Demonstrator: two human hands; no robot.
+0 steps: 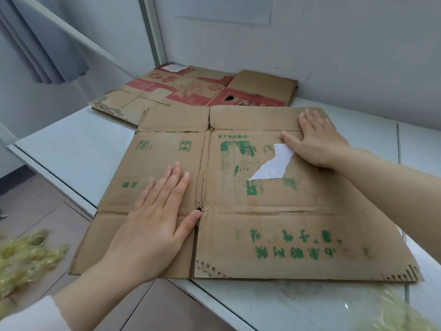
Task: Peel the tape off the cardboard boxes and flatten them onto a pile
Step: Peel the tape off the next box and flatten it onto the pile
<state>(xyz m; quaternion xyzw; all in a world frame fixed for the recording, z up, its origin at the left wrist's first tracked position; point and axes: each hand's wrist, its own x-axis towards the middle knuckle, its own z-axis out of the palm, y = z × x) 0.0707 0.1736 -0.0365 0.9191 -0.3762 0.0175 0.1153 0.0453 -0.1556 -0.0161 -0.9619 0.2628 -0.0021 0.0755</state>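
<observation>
Head view: flattened green-print cardboard box [274,211] lies flat on white tabletop [71,149], print upside down to camera. Its near-left corner hangs off the tabletop edge over the tiled floor [55,225]. Its far flaps overlap the near edge of a pile of flattened red-print boxes [181,91] at the back by the wall.

Left-hand grip [155,218] is spread flat, palm down on the left panel, w/ thumb at the slot between the near flaps; clamped on nothing. Right-hand grip [317,142] is also flat and apart, pressing the far-right part, fingers across the far flap crease. A torn white label [272,163] is stuck just beside its thumb, touching the hand.

Yellowish crinkled stuff at bottom left [26,256] and bottom right [393,311] is blurred, can't tell what. Grey-blue curtain [47,44] hangs top left.
</observation>
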